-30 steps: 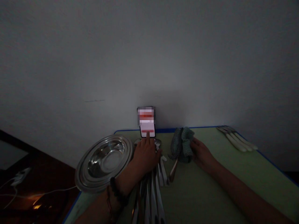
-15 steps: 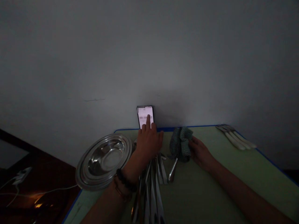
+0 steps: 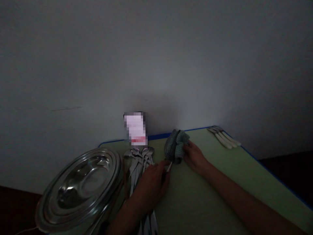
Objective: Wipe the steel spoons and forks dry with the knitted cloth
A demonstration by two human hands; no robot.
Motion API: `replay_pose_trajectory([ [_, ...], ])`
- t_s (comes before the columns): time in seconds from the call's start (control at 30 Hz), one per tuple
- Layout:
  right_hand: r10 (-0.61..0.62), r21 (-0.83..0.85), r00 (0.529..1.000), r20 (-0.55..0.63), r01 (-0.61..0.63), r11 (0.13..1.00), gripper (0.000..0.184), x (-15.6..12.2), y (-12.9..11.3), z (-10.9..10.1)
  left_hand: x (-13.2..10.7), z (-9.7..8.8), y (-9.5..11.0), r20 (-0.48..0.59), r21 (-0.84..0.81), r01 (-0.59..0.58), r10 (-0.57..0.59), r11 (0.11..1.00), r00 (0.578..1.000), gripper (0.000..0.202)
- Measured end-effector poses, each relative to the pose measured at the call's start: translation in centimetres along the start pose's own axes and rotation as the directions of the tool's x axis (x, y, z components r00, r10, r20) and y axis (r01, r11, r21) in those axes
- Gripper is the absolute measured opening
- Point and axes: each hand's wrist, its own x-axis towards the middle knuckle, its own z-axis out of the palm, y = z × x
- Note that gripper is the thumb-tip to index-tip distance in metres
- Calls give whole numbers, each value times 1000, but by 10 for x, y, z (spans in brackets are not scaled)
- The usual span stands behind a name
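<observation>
My left hand (image 3: pixel 153 181) pinches the metal handle of a piece of cutlery (image 3: pixel 170 166); its head is hidden in a cloth, so I cannot tell its kind. Bunched around that end is the grey-green cloth (image 3: pixel 179 146), gripped from the right side by my right hand (image 3: pixel 195 157). Beneath and beside my left hand lies a pile of metal cutlery (image 3: pixel 139 163), with spoon bowls showing at its far end. Part of the pile is covered by my left hand and forearm.
A phone (image 3: pixel 136 128) with a lit, blurred screen leans against the wall (image 3: pixel 156 58). Stacked shiny metal dishes (image 3: pixel 80 186) stand at the left of the green table (image 3: pixel 207 202). Several white-handled forks (image 3: pixel 223 137) lie near the far right edge.
My left hand has come down from the phone screen and taken hold of the cutlery handle. My right hand still holds the cloth. The view has shifted to the right.
</observation>
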Motion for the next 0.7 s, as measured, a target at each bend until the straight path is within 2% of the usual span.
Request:
replay_pose_trajectory([
  [0.2, 16, -9, 1000, -21, -16, 1000, 29, 2, 1, 0, 1, 6, -12, 1, -51, -66, 66, 997, 998, 35],
  [0.27, 27, -16, 999, -25, -28, 999, 29, 2, 1, 1, 1, 5, -12, 2, -110, -16, 16, 994, 1000, 32],
  [0.4, 36, -26, 999, -19, -37, 999, 29, 0, -1, 1, 3, 4, -13, -34, -283, 141, -157, 949, 987, 28],
  [0.53, 51, -43, 999, -5, -51, 998, 23, -2, -3, 3, 5, 4, -15, -110, -342, 161, -209, 926, 972, 24],
  [0.6, 57, -59, 998, 5, -57, 997, 20, -4, -4, 4, 5, 4, -15, -49, -315, 153, -177, 937, 983, 23],
  [0.7, 63, -82, 998, 29, -61, 995, 24, -5, -5, 5, 4, 5, -13, 69, -187, 97, -86, 978, 994, 28],
])
